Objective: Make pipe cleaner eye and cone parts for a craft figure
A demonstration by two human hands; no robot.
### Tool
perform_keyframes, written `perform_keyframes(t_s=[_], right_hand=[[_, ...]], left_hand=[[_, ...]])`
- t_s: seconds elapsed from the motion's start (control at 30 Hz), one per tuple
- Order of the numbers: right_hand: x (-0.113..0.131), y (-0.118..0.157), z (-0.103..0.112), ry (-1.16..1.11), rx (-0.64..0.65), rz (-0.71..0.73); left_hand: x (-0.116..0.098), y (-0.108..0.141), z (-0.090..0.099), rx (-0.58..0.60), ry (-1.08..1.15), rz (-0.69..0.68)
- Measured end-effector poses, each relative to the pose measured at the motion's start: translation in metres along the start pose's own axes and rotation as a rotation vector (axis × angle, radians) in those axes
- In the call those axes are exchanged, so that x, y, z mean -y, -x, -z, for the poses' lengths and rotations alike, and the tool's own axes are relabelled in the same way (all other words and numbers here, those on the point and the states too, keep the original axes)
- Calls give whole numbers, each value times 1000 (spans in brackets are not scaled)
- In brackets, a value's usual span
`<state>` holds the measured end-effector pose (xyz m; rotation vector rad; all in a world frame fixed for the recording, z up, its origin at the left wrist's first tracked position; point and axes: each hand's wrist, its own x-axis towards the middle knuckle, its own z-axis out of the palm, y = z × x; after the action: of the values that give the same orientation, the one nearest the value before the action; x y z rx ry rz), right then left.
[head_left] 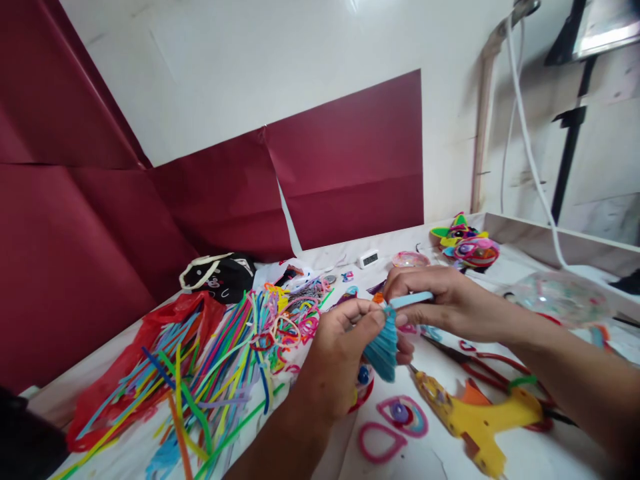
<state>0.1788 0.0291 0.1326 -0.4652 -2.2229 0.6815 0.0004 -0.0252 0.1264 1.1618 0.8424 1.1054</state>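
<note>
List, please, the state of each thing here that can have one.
Blue fan-shaped piece: pleated, pinched by left fingers
Pale blue strip: held by right fingers
Red bag: spread open under pipe cleaners
Yellow glue gun: lying on its side
Red-handled scissors: lying, partly hidden
Maroon sheet: creased

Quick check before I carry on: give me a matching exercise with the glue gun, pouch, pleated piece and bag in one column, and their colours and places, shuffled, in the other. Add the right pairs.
1. Glue gun
2. Pouch
3. Pleated piece
4. Bag

A. Black, toward the back
B. Red, at the picture's left
C. Yellow, at the picture's lower right
D. Blue, in the left hand

Right pairs: 1-C, 2-A, 3-D, 4-B.
</note>
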Motion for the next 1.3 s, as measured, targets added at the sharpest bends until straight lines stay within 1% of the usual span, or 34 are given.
perform_keyframes(t_s=[0.07, 0.1, 0.2, 0.27, 0.33, 0.43, 0.57, 0.63, 0.77, 0.9, 1.03, 1.13, 1.3], right_hand=[[-4, -1, -1, 56, -52, 32], [-6, -1, -2, 98, -96, 21], [-6, -1, -5, 173, -196, -72], [-2, 0, -8, 112, -189, -132], [5, 0, -10, 2, -160, -180], [15, 1, -11, -119, -124, -244], [19, 3, -11, -180, -59, -260], [18, 4, -12, -178, -48, -269], [18, 5, -14, -188, -58, -328], [18, 5, -16, -193, -86, -364], [19, 4, -18, -185, -127, -399], [19, 4, -19, -192, -167, -407], [18, 6, -21, -185, -170, -363]], left_hand=[[-2, 1, 0, 3, -2, 6], [-3, 1, 0, -14, -8, -2], [-4, 1, -1, -82, -26, -55], [-3, 0, -2, -133, -46, -105], [-3, 0, -3, -173, -87, -148], [-3, 0, -5, -215, -161, -188], [-5, 2, -5, -238, -262, -198], [-6, 3, -6, -254, -302, -209], [-8, 5, -8, -264, -344, -240], [-5, 5, -9, -290, -368, -288], [-2, 3, -5, -268, -420, -320], [-1, 2, -3, -246, -430, -308], [0, 3, -6, -297, -414, -333]])
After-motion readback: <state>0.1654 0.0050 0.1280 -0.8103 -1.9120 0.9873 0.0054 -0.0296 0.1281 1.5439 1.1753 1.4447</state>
